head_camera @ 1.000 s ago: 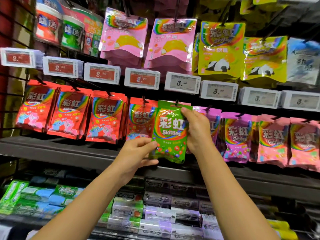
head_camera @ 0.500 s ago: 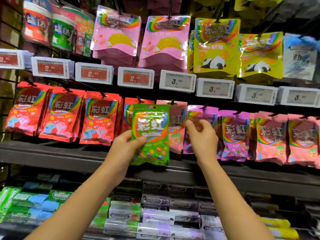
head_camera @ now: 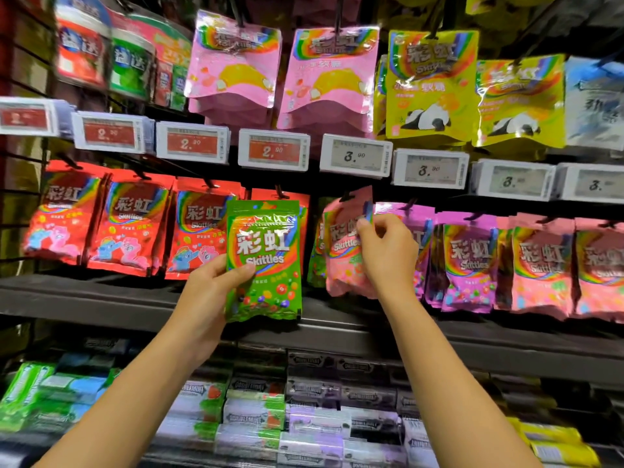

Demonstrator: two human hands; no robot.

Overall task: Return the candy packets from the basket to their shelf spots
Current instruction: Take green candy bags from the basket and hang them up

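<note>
My left hand (head_camera: 209, 292) grips a green Skittles packet (head_camera: 265, 261) by its lower left side, holding it upright in front of the red packets (head_camera: 199, 228) on the middle row. My right hand (head_camera: 388, 255) pinches the pink packet (head_camera: 341, 244) that hangs at the front of the peg just right of the green one and tilts it. More green packets (head_camera: 315, 265) show behind that pink packet. The basket is out of view.
Purple and pink Skittles packets (head_camera: 469, 261) hang to the right. Price tags (head_camera: 273, 150) line the rail above, with pink and yellow pouches (head_camera: 432, 86) higher up. A dark shelf ledge (head_camera: 101, 298) runs below, over rows of gum boxes (head_camera: 253, 413).
My left hand took over the green packet and carried it left, off its spot. My right hand let it go and took hold of the pink packet on the neighbouring peg.
</note>
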